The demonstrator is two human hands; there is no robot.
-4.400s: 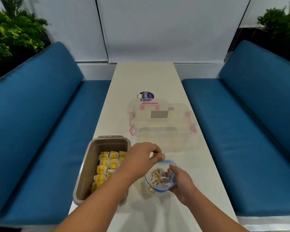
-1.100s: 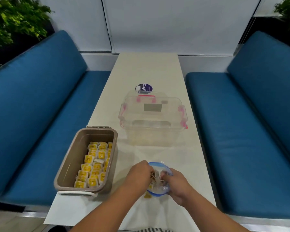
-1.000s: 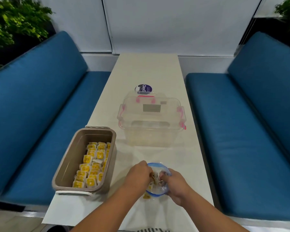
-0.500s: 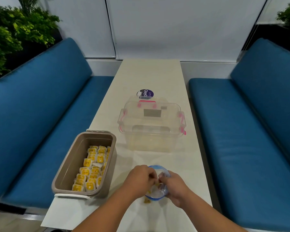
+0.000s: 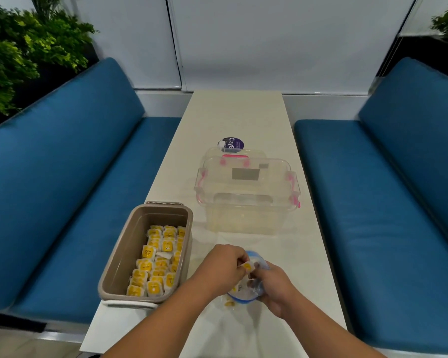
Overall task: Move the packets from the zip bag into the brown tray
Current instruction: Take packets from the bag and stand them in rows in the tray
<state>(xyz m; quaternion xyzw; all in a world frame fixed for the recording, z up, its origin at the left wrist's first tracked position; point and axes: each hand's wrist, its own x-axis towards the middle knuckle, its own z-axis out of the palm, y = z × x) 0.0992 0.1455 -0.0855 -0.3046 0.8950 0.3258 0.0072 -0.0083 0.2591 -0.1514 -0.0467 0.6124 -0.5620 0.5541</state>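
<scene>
Partly hidden, the clear zip bag (image 5: 246,295) sits on the white table (image 5: 233,120) between both hands, and its contents blur behind the fingers. The right hand (image 5: 273,286) clutches the bag's blue rim. The left hand (image 5: 225,263) pinches one yellow packet (image 5: 247,266) at the mouth; half a second ago those fingers were still inside. Other packets (image 5: 154,267) lie in the brown tray (image 5: 114,267), just to the left.

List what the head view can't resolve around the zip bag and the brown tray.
Head view only:
1. How many are left inside the zip bag: the left hand, the right hand and crumpled plastic cover them.
2. Print on the packet pinched at the bag mouth: too small.
3. Exact count in the brown tray: its packets overlap, and the handwriting is too small.
4. Text on the purple label: cut off by the clear box.
</scene>
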